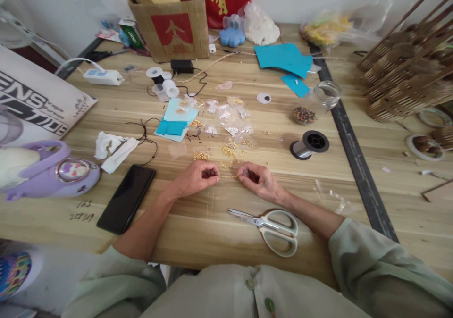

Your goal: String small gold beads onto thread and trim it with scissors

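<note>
Between my two hands, just above the wooden table, a short string of small gold beads (pixel 229 176) is stretched level. My left hand (pixel 200 176) pinches its left end between thumb and forefinger, and my right hand (pixel 257 179) pinches the right end. What it is threaded on is too thin to make out. Fine clear strands trail down onto the table below. Right beyond my fingers lie loose gold beads (pixel 230 153) and another heap of gold beads (pixel 201 155). White-handled scissors (pixel 271 226) rest nearer my body, below the right hand.
A black phone (pixel 126 198) lies left of my left forearm. To the right stand a spool of wire (pixel 308 144) and a jar of mixed beads (pixel 305 115). Small plastic bags (pixel 230 115) and blue cards (pixel 173 125) lie farther back, before a cardboard box (pixel 170 30).
</note>
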`<act>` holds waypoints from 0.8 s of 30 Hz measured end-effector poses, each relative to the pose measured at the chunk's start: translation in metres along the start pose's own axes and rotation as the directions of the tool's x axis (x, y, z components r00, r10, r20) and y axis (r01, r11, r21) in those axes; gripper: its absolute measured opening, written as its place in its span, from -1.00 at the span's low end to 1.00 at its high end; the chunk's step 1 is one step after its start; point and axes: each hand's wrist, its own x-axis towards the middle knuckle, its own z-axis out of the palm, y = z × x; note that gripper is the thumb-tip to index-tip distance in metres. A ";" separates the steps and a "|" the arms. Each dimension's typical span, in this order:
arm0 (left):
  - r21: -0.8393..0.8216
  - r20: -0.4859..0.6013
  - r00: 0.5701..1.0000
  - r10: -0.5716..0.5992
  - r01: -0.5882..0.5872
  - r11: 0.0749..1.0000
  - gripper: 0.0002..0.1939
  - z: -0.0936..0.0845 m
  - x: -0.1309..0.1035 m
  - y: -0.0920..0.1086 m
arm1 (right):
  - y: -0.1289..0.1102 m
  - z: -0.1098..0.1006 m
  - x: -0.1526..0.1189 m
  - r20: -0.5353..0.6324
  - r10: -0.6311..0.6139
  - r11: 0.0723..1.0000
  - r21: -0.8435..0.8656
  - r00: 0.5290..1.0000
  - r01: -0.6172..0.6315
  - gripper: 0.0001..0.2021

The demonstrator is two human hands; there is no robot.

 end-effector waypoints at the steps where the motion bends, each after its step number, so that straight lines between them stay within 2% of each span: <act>1: 0.000 0.000 1.000 0.000 0.000 1.000 -0.87 0.000 0.000 0.000 | 0.000 0.000 0.000 0.002 0.001 1.000 0.000 1.000 -0.001 -0.85; 24: 0.015 0.006 1.000 -0.005 0.005 1.000 -0.87 0.001 0.001 0.000 | -0.001 -0.003 0.000 0.040 0.024 1.000 -0.014 0.999 -0.023 -0.85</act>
